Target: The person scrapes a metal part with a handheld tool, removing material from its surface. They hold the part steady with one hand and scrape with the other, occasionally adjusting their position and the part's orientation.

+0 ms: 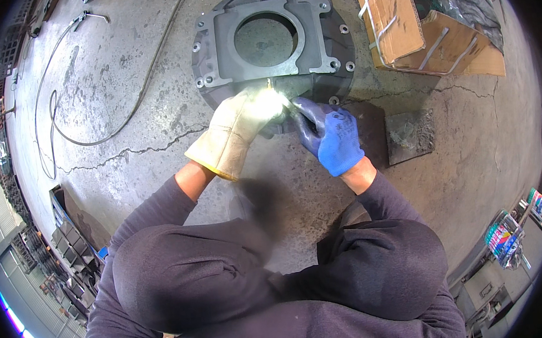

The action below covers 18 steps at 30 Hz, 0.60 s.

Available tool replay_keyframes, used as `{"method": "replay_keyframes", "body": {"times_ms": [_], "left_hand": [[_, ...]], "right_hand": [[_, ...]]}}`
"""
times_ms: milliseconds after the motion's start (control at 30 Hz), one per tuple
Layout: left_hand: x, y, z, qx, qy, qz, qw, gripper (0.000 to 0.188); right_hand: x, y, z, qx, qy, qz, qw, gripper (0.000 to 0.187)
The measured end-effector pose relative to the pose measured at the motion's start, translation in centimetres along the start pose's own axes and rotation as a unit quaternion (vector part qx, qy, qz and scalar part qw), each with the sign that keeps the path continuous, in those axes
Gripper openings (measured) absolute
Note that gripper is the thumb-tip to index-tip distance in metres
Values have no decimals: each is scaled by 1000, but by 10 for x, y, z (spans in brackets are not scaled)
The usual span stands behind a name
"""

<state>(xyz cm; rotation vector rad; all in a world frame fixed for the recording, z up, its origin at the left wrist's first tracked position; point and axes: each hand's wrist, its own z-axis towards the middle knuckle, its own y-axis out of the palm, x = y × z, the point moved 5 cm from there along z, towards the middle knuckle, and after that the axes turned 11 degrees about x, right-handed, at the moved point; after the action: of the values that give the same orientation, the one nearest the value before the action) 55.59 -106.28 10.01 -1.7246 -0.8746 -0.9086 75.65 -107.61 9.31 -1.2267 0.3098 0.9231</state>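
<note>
A large round grey cast-metal housing (261, 34) lies on the concrete floor in front of me, with a wide central hole and several bolt holes around its rim. At its near edge a white glare washes out much of the work. My left hand (233, 127), in a beige leather glove, reaches into that glare with its fingers curled; what it holds is lost in the light. A thin brass-coloured tip (269, 83) sticks up there. My right hand (331, 133), in a blue coated glove, is closed beside it, thumb and forefinger pinched around something thin that I cannot make out.
An open cardboard box (399, 28) with plastic and grey cloth stands at the far right. A dark flat plate (410, 135) lies right of my blue glove. The hose (102, 142) loops across the cracked floor at left. Metal parts line the left side.
</note>
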Motion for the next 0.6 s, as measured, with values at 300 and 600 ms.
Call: {"method": "replay_keyframes", "body": {"times_ms": [300, 600], "left_hand": [[-7, 3, 1, 0, -137, -102, 985, 31], [0, 3, -1, 64, -243, -186, 950, 33]], "right_hand": [[-5, -5, 7, 48, -20, 20, 998, 40], [3, -5, -3, -2, 51, 22, 998, 35]]}}
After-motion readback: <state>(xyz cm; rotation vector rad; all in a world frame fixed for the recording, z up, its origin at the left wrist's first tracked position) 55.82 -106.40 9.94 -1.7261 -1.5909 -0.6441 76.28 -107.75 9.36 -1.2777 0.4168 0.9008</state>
